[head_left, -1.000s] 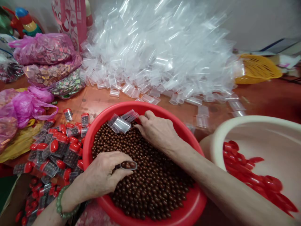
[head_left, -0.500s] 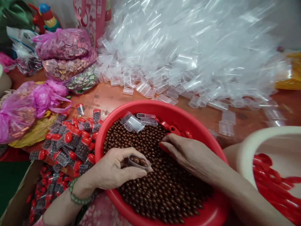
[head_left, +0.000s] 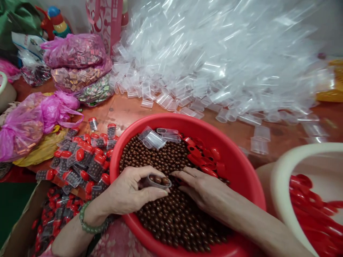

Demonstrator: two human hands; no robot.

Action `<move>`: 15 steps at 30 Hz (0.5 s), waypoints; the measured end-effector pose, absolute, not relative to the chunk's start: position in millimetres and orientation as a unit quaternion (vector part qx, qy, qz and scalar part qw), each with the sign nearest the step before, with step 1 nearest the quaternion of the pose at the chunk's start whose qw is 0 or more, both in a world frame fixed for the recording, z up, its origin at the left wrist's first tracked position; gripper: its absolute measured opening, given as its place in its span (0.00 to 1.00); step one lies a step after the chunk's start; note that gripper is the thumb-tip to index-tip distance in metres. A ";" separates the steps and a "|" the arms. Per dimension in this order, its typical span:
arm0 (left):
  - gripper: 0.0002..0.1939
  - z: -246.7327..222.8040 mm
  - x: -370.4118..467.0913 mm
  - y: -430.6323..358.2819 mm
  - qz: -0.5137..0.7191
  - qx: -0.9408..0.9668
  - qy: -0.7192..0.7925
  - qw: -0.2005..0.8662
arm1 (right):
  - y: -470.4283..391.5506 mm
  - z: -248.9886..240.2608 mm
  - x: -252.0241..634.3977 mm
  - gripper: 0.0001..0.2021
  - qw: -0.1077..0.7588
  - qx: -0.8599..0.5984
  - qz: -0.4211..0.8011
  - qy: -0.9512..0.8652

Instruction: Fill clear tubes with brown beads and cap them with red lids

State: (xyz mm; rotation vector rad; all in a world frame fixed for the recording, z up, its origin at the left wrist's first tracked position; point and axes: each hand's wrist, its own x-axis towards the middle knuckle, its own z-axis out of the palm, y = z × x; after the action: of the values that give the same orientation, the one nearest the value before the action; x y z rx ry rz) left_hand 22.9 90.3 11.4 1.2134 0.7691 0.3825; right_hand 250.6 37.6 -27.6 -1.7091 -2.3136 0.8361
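My left hand [head_left: 134,187] is closed around a small clear plastic container [head_left: 158,181], its open mouth facing right, with brown round balls inside. My right hand [head_left: 203,187] lies low over the brown chocolate-like balls [head_left: 155,157], just right of the container. Its fingers stretch forward with the thumb apart, and I see nothing held between them. Both hands are over a red basin [head_left: 187,119] full of these balls. Several empty clear containers [head_left: 157,139] lie on the balls at the back. Red caps [head_left: 206,160] rest at the basin's right side.
A heap of clear containers [head_left: 214,64] covers the back of the table. Filled, red-capped containers [head_left: 88,157] pile up left of the basin, above a box [head_left: 24,221] of more. Pink bags [head_left: 75,53] stand back left. A cream bucket [head_left: 278,178] holds red caps at right.
My right hand has moved left and slightly down, from the red caps to the balls near the container, uncovering more caps. My left hand still holds the container, its mouth turned slightly more into view.
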 end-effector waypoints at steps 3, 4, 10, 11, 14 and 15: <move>0.08 9.9 24.0 90.9 0.179 0.561 0.352 0.728 | 44.2 -14.2 255.0 0.10 0.184 -0.594 0.367 -0.692; 0.07 9.3 24.5 91.1 0.179 0.562 0.351 0.728 | 46.6 -9.8 254.4 0.11 0.236 -0.609 0.401 -0.643; 0.10 8.0 28.4 92.8 0.194 0.513 0.387 0.741 | 52.1 -1.9 232.3 0.13 0.501 -0.585 0.516 -0.376; 0.10 8.1 28.8 92.9 0.197 0.499 0.389 0.749 | 51.5 -3.3 228.4 0.13 0.517 -0.575 0.521 -0.361; 0.14 6.8 28.7 92.6 0.199 0.431 0.379 0.794 | 46.6 -5.9 221.5 0.11 0.530 -0.578 0.512 -0.352; 0.17 5.8 28.3 92.4 0.199 0.407 0.373 0.809 | 44.2 -5.4 221.2 0.10 0.524 -0.587 0.501 -0.361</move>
State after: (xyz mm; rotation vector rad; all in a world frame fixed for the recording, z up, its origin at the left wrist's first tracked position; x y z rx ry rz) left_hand 28.3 92.4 5.8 0.8710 0.7976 0.4261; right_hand 221.2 44.2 -5.4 -1.4043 -0.8650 1.1979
